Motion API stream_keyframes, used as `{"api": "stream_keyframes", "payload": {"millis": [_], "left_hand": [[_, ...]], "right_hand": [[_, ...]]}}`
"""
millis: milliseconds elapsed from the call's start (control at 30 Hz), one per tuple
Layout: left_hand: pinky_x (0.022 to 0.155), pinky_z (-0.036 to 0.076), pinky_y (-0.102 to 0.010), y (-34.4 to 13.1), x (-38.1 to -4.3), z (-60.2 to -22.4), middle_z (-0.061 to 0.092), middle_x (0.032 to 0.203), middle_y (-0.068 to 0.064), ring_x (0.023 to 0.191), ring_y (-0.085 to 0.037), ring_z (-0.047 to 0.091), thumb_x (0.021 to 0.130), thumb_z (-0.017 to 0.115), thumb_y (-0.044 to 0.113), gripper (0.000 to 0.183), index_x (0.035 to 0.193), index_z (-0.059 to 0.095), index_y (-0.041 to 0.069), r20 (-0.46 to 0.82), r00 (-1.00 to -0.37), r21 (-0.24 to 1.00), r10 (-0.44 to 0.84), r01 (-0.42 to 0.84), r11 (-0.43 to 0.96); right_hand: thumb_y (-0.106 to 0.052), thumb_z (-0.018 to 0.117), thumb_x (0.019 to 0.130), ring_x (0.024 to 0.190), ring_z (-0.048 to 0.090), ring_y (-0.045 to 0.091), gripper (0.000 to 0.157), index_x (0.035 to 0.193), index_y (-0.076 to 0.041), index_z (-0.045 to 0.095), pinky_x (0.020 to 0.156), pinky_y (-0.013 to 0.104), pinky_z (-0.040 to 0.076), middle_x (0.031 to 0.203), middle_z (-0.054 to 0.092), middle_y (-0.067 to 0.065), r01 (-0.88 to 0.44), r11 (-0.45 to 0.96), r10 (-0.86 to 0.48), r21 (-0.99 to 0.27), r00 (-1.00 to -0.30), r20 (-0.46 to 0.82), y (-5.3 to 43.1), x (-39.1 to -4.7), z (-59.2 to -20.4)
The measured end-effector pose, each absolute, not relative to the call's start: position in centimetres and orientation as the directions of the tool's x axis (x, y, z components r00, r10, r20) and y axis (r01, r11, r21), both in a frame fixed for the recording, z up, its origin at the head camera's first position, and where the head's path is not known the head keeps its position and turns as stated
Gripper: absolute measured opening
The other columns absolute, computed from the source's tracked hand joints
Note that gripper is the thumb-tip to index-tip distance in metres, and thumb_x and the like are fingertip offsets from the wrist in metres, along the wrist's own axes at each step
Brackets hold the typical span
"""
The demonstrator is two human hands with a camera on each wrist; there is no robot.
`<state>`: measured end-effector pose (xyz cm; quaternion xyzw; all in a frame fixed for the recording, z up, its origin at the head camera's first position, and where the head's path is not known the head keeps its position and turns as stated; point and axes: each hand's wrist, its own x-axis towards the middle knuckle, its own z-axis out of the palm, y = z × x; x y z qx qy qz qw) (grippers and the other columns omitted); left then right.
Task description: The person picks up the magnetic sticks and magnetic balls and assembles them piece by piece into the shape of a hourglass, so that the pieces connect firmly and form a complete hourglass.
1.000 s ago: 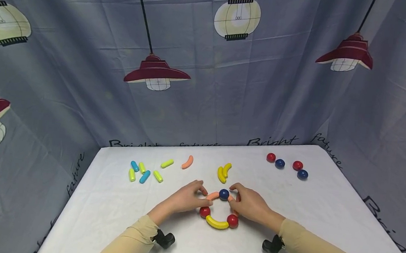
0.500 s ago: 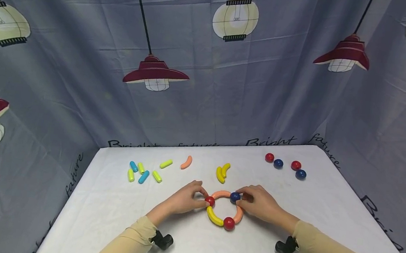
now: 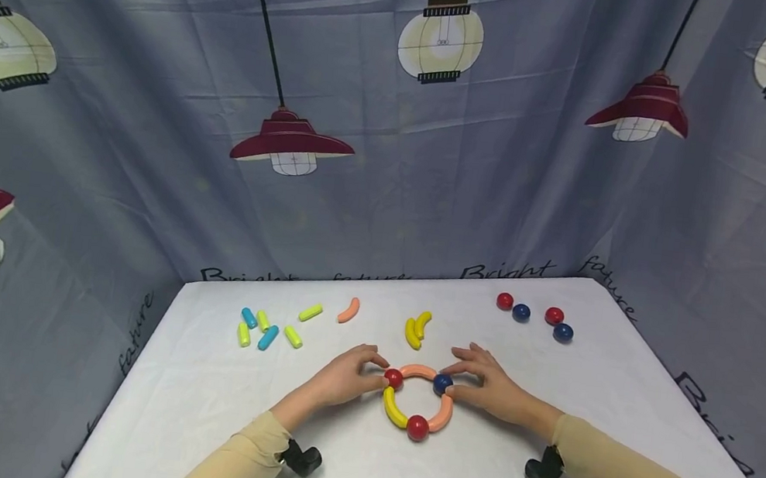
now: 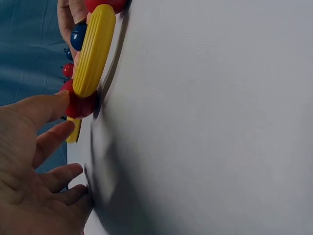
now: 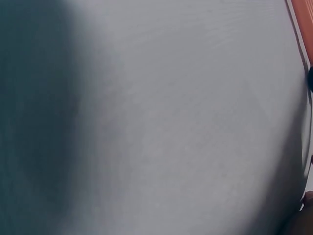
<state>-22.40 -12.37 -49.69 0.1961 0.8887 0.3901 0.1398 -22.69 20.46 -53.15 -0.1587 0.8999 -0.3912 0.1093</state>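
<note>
Pinching the red ball (image 3: 393, 378) between thumb and index finger, your left grip (image 3: 346, 376) faces your right grip (image 3: 495, 389), which pinches the blue ball (image 3: 442, 385). Between your grips on the bench (image 3: 337, 472), 2 orange curved pieces (image 3: 441, 414), 1 yellow curved piece (image 3: 395, 409) and another red ball (image 3: 417, 428) complete the ring. The left wrist view reveals grooves along the yellow curved piece, unclear from the head, and your other left fingers apart from the ball.
</note>
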Motion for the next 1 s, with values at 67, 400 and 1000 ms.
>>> {"api": "stream_keyframes", "payload": {"millis": [67, 400, 1000], "left_hand": [[0.115, 0.033, -0.058, -13.2, -22.3, -49.5, 0.046, 0.154, -0.014, 0.145, -0.036, 0.038, 0.098, 0.069, 0.036, 0.035, 0.126, 0.07, 0.016, -0.081, -0.894, 0.756, 0.441, 0.233, 0.611], [0.111, 0.038, -0.057, -20.2, -22.7, -47.3, 0.058, 0.143, -0.008, 0.139, -0.033, 0.047, 0.099, 0.068, 0.027, 0.027, 0.123, 0.072, 0.016, 0.055, -0.983, 0.728, 0.173, 0.158, 0.667], [0.096, 0.046, -0.058, -31.1, -24.5, -48.9, 0.055, 0.132, -0.032, 0.119, -0.047, 0.055, 0.099, 0.063, 0.036, 0.062, 0.14, 0.05, -0.009, -0.025, -0.962, 0.574, -0.273, -0.237, 0.783]], "right_hand": [[-0.049, 0.077, 0.088, 0.154, 0.005, 0.041, 0.026, 0.113, -0.041, 0.074, 0.112, 0.076, 0.005, 0.16, 0.04, 0.009, -0.203, 0.646, -0.373, -0.736, -0.925, -0.073, 20.2, -22.7, -53.1], [-0.049, 0.076, 0.089, 0.154, 0.006, 0.041, 0.027, 0.114, -0.038, 0.075, 0.111, 0.077, 0.006, 0.161, 0.039, 0.008, -0.198, 0.677, -0.362, -0.709, -0.928, -0.087, 19.8, -22.4, -52.7], [-0.051, 0.077, 0.087, 0.154, 0.007, 0.042, 0.028, 0.111, -0.037, 0.076, 0.111, 0.077, 0.007, 0.16, 0.041, 0.008, -0.184, 0.676, -0.348, -0.713, -0.933, -0.089, 20.1, -22.5, -52.9]]}}
